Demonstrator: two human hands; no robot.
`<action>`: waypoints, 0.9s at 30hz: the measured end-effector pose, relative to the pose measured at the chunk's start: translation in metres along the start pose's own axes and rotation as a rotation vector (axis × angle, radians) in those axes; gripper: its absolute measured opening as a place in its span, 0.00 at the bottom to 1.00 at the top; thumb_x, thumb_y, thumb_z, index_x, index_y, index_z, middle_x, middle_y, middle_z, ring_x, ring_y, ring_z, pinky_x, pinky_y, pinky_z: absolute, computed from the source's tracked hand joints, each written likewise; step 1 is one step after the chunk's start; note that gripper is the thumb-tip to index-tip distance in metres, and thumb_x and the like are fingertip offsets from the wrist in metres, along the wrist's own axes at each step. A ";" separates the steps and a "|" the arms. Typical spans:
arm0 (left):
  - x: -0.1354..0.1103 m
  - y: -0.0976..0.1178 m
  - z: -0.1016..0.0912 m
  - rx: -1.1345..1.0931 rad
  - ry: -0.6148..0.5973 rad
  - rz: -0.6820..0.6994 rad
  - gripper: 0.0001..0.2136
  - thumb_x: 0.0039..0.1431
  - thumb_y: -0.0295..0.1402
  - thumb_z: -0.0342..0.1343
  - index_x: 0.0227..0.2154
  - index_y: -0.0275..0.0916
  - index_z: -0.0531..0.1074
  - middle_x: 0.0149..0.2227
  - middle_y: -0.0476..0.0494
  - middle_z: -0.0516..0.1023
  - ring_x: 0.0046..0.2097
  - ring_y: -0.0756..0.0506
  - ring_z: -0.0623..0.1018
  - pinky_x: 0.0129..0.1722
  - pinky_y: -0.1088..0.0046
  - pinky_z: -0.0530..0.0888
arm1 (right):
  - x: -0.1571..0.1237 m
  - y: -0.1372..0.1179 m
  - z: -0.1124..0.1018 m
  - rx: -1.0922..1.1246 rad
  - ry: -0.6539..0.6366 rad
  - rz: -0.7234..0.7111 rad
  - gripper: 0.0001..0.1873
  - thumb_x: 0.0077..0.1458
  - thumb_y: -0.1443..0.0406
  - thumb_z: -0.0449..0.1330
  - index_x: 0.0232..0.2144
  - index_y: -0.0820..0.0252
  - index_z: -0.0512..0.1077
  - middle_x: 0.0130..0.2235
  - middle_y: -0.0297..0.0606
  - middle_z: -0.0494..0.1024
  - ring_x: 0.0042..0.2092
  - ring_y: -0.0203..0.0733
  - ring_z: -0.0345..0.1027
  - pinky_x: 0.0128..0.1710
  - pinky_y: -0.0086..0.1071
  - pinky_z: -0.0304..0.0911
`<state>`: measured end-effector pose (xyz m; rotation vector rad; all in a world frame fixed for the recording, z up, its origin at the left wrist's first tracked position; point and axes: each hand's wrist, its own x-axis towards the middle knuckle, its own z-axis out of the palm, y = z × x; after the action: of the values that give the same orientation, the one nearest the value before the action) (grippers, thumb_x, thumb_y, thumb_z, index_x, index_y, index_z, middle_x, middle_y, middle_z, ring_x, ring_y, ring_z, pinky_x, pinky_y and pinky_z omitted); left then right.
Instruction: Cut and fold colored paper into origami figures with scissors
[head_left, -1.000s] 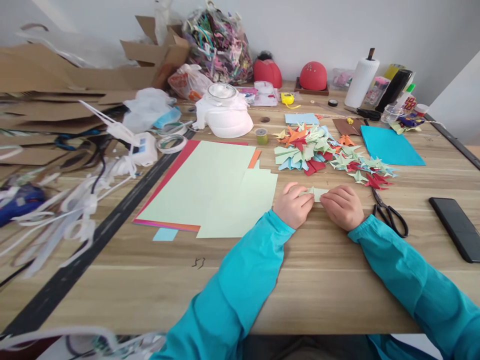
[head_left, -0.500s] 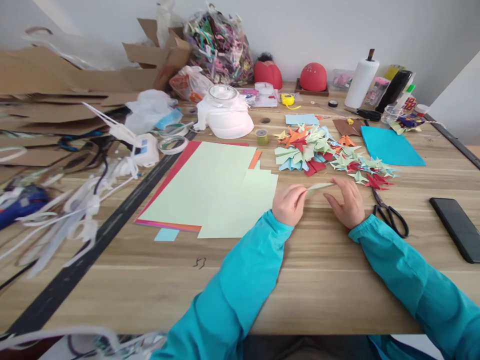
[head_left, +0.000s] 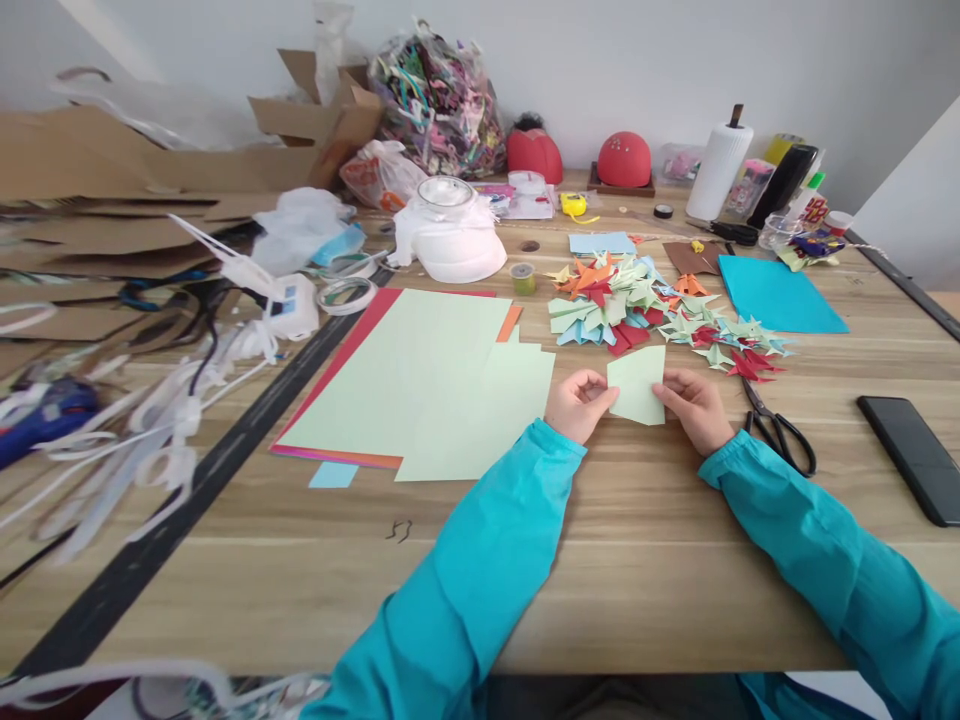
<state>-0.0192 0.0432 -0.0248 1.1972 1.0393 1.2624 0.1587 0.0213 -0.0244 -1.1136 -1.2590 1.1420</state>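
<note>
A small pale green paper piece [head_left: 637, 385] is held up between both hands just above the wooden table [head_left: 637, 560]. My left hand [head_left: 576, 404] pinches its left edge and my right hand [head_left: 695, 405] grips its right edge. Both arms wear teal sleeves. Just beyond the hands lies a pile of folded paper shapes [head_left: 645, 305] in green, orange, red and blue. To the left, large pale green sheets [head_left: 435, 385] lie stacked over red and orange sheets.
Black scissors [head_left: 780, 432] lie right of my right hand, a black phone [head_left: 911, 455] further right. A blue sheet [head_left: 776, 292], a paper towel roll [head_left: 718, 170], bottles and red domes stand at the back. Cardboard, white straps and tape rolls [head_left: 345, 293] crowd the left side.
The green piece was pressed flat on the table under both hands, then lifted edge-on, and now it is held up facing me between both hands.
</note>
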 end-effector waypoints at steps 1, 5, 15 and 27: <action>-0.001 0.000 0.000 0.010 -0.018 -0.003 0.11 0.37 0.35 0.65 0.19 0.38 0.68 0.18 0.53 0.70 0.21 0.52 0.69 0.22 0.76 0.67 | -0.001 -0.001 0.002 0.037 -0.010 0.031 0.18 0.42 0.52 0.68 0.33 0.56 0.75 0.29 0.35 0.80 0.31 0.42 0.74 0.32 0.37 0.71; -0.001 0.000 0.001 0.004 -0.060 0.015 0.10 0.39 0.35 0.64 0.20 0.38 0.67 0.19 0.52 0.71 0.23 0.51 0.71 0.24 0.74 0.69 | -0.001 -0.004 0.004 0.131 -0.011 0.109 0.16 0.36 0.55 0.71 0.28 0.56 0.76 0.27 0.33 0.80 0.29 0.42 0.74 0.30 0.35 0.70; -0.004 -0.010 -0.001 0.009 -0.176 0.274 0.11 0.45 0.25 0.58 0.34 0.36 0.75 0.40 0.40 0.76 0.37 0.47 0.78 0.36 0.72 0.76 | 0.002 0.000 -0.001 0.243 0.056 0.167 0.14 0.36 0.60 0.71 0.28 0.57 0.76 0.26 0.32 0.80 0.28 0.40 0.73 0.27 0.31 0.67; -0.006 -0.004 0.003 0.098 0.042 0.184 0.07 0.42 0.34 0.65 0.23 0.36 0.76 0.30 0.41 0.79 0.33 0.45 0.78 0.36 0.69 0.75 | 0.000 0.001 -0.006 0.001 -0.109 -0.011 0.30 0.51 0.41 0.54 0.31 0.61 0.77 0.29 0.41 0.79 0.31 0.43 0.73 0.31 0.33 0.66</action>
<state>-0.0163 0.0377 -0.0289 1.3724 1.0502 1.3969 0.1647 0.0213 -0.0259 -1.0545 -1.3470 1.2087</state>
